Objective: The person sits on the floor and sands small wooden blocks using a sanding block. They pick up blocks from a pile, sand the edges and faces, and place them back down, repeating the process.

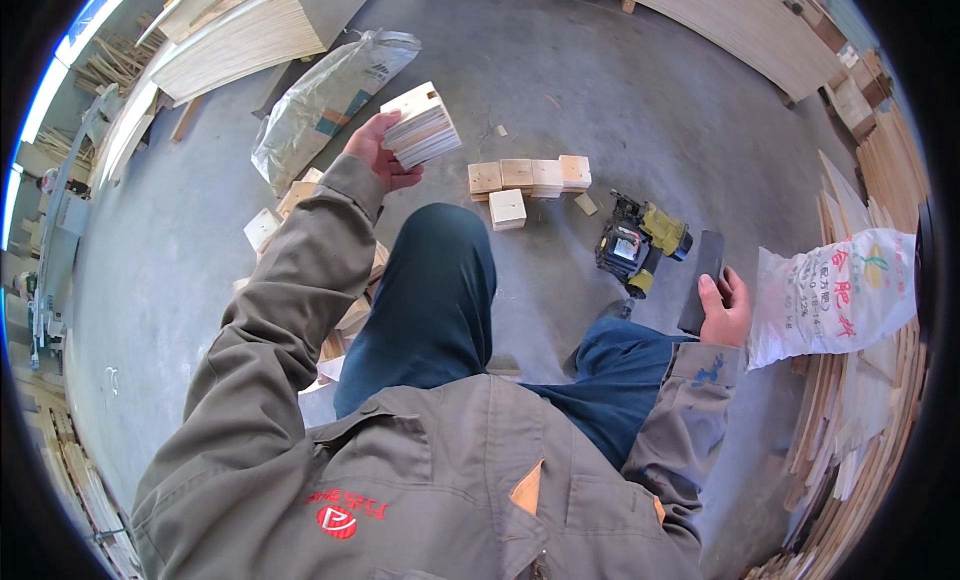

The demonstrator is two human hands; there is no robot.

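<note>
My left hand (372, 152) is raised to the upper left and grips a layered wooden block (425, 130), thumb on one side and fingers underneath. At the right, my right hand (730, 312) is closed on a dark, flat rectangular bar (706, 265), with the thumb lying across it. Just left of that bar, a yellow-and-black nail gun (645, 235) rests on the floor. A short row of wooden blocks (517, 173) lies ahead of my knee, with a single block (507, 208) in front of it.
More wooden blocks (263, 227) are scattered at the left, partly hidden by my left arm. A translucent plastic sack (310, 120) lies beyond them. A white printed sack (815, 300) sits at the right by stacked wood strips (870, 410). Board stacks (245, 45) stand at the back.
</note>
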